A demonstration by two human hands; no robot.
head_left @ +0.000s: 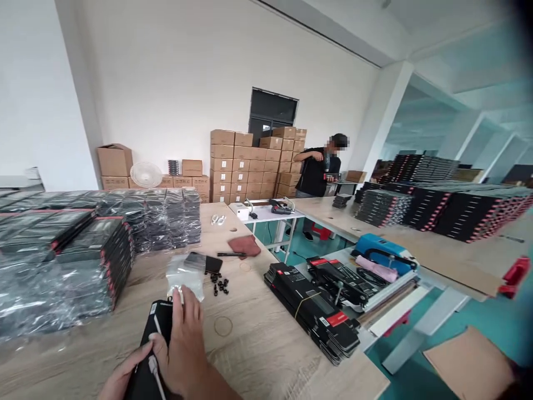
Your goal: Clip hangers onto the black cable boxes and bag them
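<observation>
A slim black box (139, 383) with a small white label is held over the near edge of the wooden table. My left hand (127, 369) grips its left side, thumb on top. My right hand (185, 333) lies along its right side and far end, fingers close together, its thumb across a white cable (154, 366) that lies over the box. The right fingertips reach a clear plastic bag (185, 272). Beyond the bag are a dark flat card-like piece (214, 264) and several small black parts (220, 286). A rubber band (223, 326) lies right of my right hand.
Plastic-wrapped stacks of black boxes (166, 219) fill the left. Flat black packages (312, 311) banded together lie right, beside a blue machine (385, 253). A reddish cloth (245, 245) and black pen (231, 254) lie ahead. A person (312, 172) holds a power tool beyond.
</observation>
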